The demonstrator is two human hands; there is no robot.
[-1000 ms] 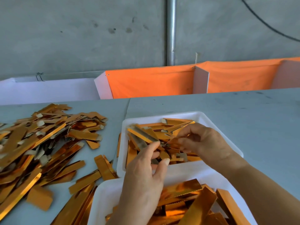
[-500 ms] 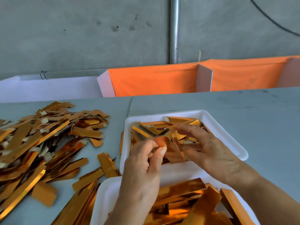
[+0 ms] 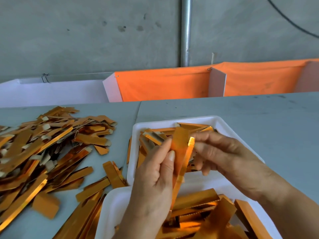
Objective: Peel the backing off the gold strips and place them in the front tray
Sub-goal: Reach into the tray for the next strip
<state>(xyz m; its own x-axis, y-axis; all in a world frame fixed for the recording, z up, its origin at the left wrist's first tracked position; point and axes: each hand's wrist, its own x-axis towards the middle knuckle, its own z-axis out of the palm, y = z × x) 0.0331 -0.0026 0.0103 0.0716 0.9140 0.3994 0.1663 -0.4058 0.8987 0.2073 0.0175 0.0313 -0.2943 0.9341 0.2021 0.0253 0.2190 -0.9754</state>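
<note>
— Gold foil's up in the air now, see? A second ago both hands were down among the pieces in the far tray (image 3: 255,157); now a fresh gold strip (image 3: 180,152) stands nearly upright between them, above the near edge of that tray.

— So the last one's been dropped off and a new peel has begun?

— That's my reading. Its top end is splitting: a narrow bright edge (image 3: 190,144) is coming away from the duller orange face.

— Who's holding what?

— Left hand (image 3: 155,183) grips the strip along its lower half, thumb laid flat on the face and fingers curled behind. Right hand (image 3: 224,156) pinches the bright edge at the top between fingertips, the other fingers loosely bent. Both are clamped on the same strip, neither holding anything else.

— And which part is backing?

— Can't tell from here, it's a bit blurred.

— Where do the others sit?

— Plenty lie in the far tray behind the hands, long ones fill the near tray (image 3: 110,213) below the wrists, and a big heap (image 3: 43,149) sprawls over the counter (image 3: 259,121) to the left. Lots left, I'd judge.
</note>
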